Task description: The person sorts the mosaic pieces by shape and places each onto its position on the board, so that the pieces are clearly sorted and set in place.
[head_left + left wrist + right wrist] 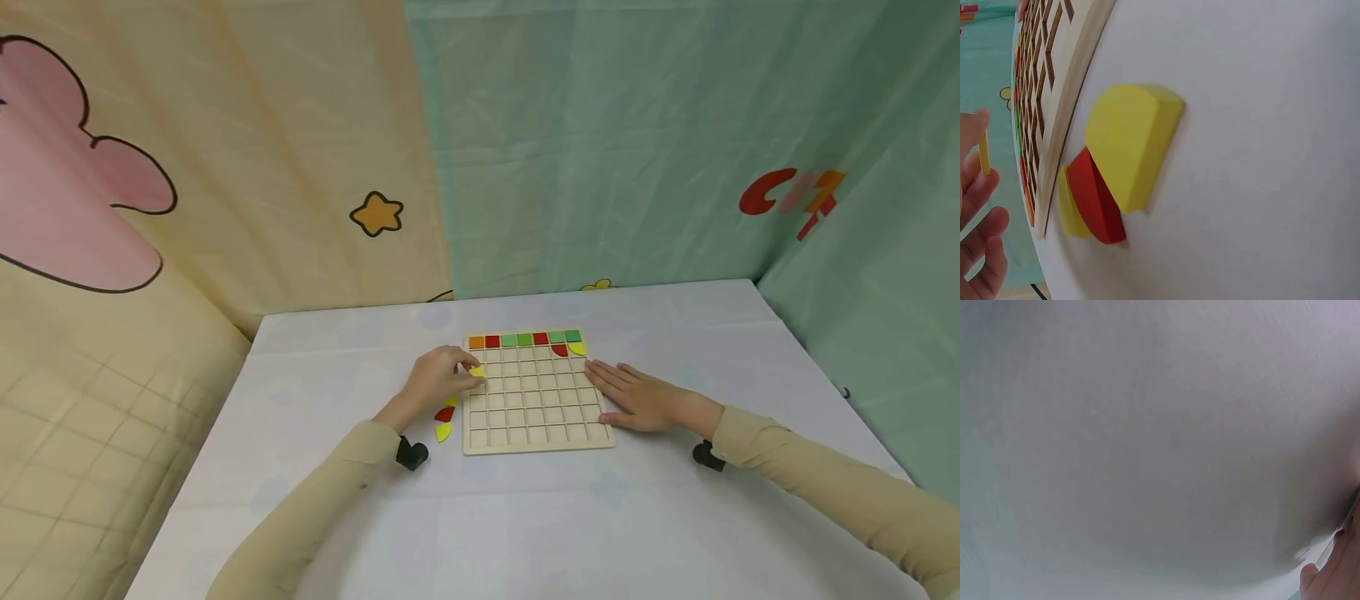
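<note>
A wooden grid board (pixel 538 451) lies on the table, with green, red and orange square tiles (pixel 524 340) along its far row. Below that row, at the right, sit a red quarter-round tile (pixel 559 351) and a yellow one (pixel 577 348). My left hand (pixel 438 373) pinches a yellow tile (pixel 477 372) over the board's left edge; the left wrist view shows this tile (pixel 984 154) edge-on between thumb and finger. My right hand (pixel 643 400) rests with straight fingers on the board's right edge.
Left of the board, close together on the white tabletop (pixel 540 525), lie a yellow piece (pixel 1125 144), a red piece (pixel 1094 197) and another yellow piece (pixel 1071 203). Patterned curtains (pixel 585 150) hang behind the table.
</note>
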The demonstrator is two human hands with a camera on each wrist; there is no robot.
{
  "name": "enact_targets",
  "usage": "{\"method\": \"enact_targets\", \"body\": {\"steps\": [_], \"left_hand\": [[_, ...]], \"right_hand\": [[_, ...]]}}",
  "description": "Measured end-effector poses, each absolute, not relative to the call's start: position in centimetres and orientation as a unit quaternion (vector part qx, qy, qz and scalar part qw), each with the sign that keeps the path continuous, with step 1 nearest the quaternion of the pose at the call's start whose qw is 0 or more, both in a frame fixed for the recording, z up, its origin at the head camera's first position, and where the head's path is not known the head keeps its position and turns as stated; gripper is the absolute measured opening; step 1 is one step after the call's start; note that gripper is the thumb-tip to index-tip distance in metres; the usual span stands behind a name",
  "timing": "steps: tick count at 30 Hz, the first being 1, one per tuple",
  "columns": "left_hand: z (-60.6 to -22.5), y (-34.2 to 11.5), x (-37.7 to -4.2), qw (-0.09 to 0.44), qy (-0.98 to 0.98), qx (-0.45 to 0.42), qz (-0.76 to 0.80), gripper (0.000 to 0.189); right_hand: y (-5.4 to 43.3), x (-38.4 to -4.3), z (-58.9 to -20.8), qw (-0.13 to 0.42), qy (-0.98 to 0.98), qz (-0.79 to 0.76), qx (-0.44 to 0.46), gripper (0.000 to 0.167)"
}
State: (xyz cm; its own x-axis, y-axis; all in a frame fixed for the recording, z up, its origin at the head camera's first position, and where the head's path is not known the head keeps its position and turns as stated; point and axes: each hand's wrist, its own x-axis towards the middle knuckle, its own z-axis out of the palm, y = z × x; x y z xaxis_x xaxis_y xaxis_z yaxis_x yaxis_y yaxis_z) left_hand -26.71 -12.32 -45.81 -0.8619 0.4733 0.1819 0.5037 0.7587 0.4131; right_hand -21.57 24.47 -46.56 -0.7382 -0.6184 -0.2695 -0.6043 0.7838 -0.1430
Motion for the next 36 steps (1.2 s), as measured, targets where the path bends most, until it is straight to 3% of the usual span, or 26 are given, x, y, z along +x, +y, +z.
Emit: {"method": "enact_targets", "body": {"steps": [19,36], "left_hand": [[-45.5,-7.7,-29.1,0.021,-0.922,-0.319,-0.217,0.030],[-45.5,-4.5,-31.2,0.034,-0.914,-0.361,-0.182,0.028]], "right_hand": [[24.5,-21.6,-46.4,0.135,0.929,-0.039,-0.342,0.081],[24.3,-21.8,-46.4,0.171,0.931,-0.005,-0.323,0.084]]}}
